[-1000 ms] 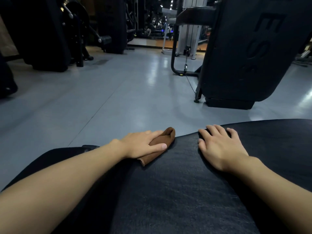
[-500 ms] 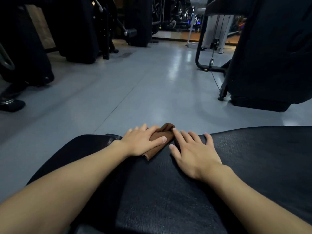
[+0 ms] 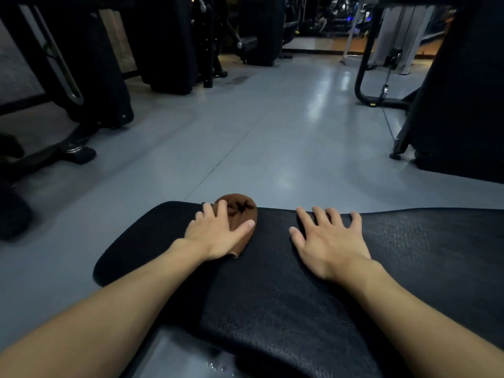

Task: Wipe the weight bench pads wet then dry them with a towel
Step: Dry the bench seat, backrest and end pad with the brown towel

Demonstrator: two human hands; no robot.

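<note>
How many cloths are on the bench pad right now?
1: a brown cloth at the far edge of the bench pad, pressed under the left hand. The right hand lies flat on bare pad. Any second towel is out of view.

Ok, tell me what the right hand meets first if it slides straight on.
Likely nothing: the right hand lies flat on the black textured bench pad, fingers near its far edge, only grey floor beyond. The crumpled brown cloth sits aside, under the left hand.
</note>
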